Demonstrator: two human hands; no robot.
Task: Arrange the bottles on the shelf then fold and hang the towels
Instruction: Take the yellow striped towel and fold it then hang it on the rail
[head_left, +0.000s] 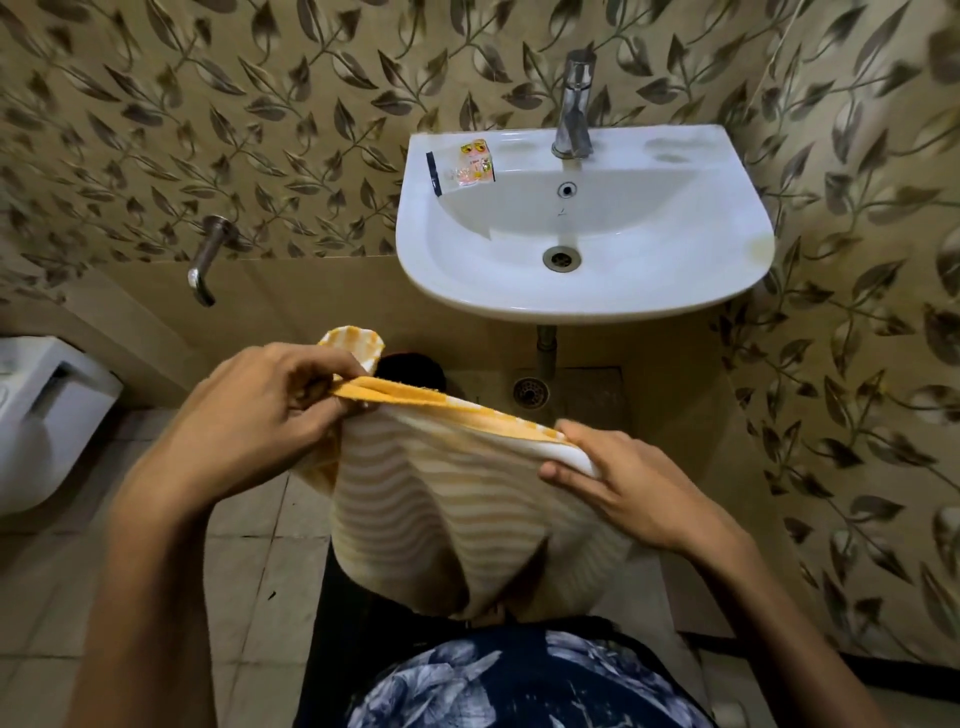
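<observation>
1. Below the washbasin (584, 291), mid-air btwn both hands, the yellow-striped towel (467, 499) is held, already doubled along its top edge.
2. At the upper-left end, the layers are pinched by the left hand (260, 415), thumb and fingers closed on the corner.
3. Along the long axis, L to R and sloping down to the right, the edge is stretched; the body hangs toward the person.
4. At the lower-right end, the edge is clamped under the right hand (623, 488), fingers nearly straight, thumb beneath. Both hands are judged equally near; the next fold probably brings end to end.
</observation>
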